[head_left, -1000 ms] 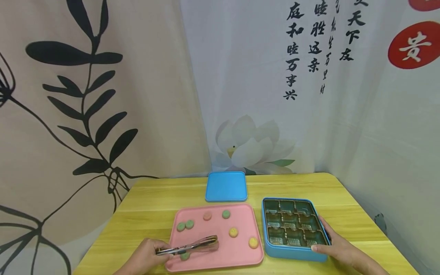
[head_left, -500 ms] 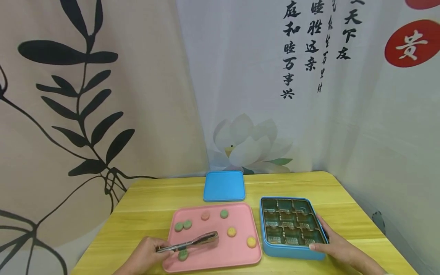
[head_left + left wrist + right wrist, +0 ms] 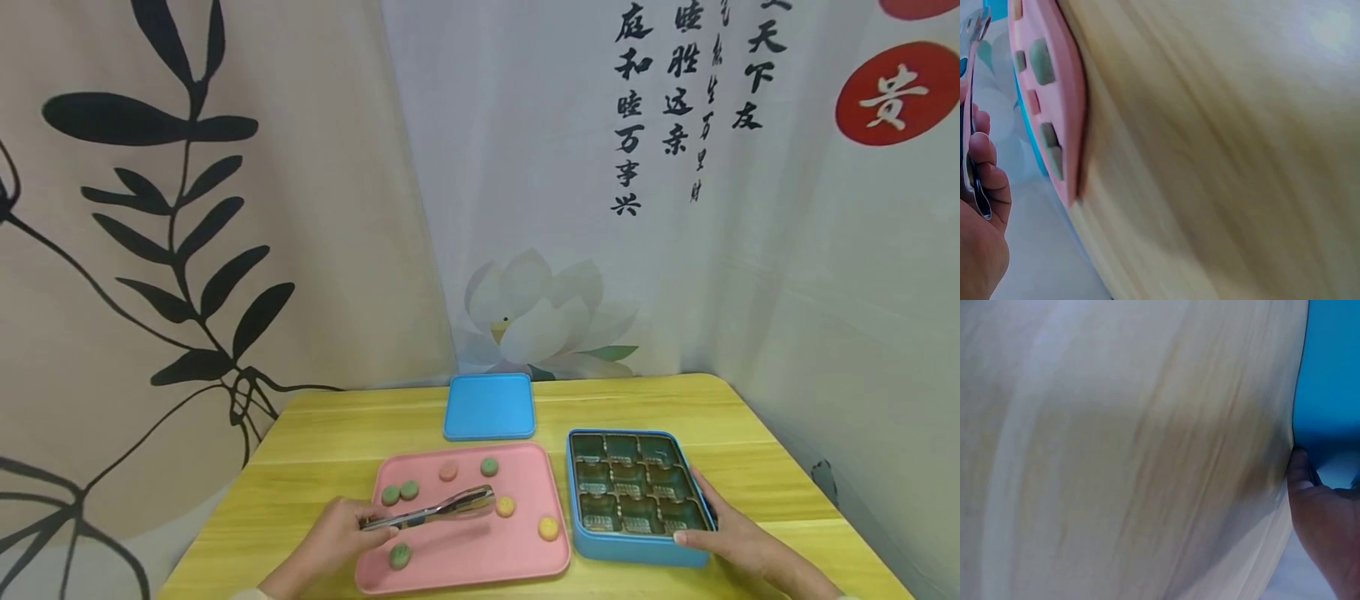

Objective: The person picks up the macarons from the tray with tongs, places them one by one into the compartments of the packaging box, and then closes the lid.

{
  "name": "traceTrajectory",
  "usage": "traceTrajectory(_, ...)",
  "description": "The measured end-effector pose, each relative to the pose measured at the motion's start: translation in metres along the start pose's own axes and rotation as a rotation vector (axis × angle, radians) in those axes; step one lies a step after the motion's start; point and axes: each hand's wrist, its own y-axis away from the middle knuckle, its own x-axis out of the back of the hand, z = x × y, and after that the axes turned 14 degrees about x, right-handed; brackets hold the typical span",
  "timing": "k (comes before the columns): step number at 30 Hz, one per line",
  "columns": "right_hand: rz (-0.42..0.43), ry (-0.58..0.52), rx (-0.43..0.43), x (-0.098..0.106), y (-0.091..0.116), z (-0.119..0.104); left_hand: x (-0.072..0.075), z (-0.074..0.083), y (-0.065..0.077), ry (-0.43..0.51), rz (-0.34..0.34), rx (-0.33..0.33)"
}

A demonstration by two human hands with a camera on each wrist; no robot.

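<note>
My left hand (image 3: 341, 533) grips a pair of metal tongs (image 3: 442, 508) above a pink tray (image 3: 465, 567), their tips pointing right, close beside a yellow macaron (image 3: 506, 506). Nothing shows between the tips. Several small macarons lie spread on the tray, among them a green macaron (image 3: 400, 556) near the left hand and a pink macaron (image 3: 448, 472) toward the back. On the right, my right hand (image 3: 738, 537) holds a blue box (image 3: 637, 548) by its front right corner, thumb at the front, fingers along the side. A dark divided insert (image 3: 630, 478) with bare compartments fills the box.
A blue lid (image 3: 490, 407) lies flat behind the tray at the table's back edge. The box stands just right of the tray on the wooden table (image 3: 322, 450). A printed curtain (image 3: 360, 208) hangs behind the table.
My left hand has carried the tongs up and to the right, from over the front green macaron toward the middle yellow one. The right hand stays on the box.
</note>
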Motion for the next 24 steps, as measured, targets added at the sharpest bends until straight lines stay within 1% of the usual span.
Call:
traceTrajectory(8,0.001,-0.006,0.031,-0.001,0.002,-0.002,-0.011,0.022,-0.015,-0.011,0.018,-0.039)
traceTrajectory(14,0.010,0.018,0.004,-0.002,0.001,-0.002,-0.019,0.040,-0.025,0.016,-0.022,-0.094)
traceTrajectory(16,0.012,0.012,0.014,-0.002,0.001,-0.002,-0.023,0.046,-0.030,0.027,-0.028,-0.112)
traceTrajectory(19,0.015,0.007,0.027,-0.002,0.001,-0.001,-0.029,0.057,-0.037,0.040,-0.016,-0.137)
traceTrajectory(24,0.016,0.015,0.023,-0.002,0.001,-0.003,-0.044,0.076,-0.047,0.060,-0.030,-0.141)
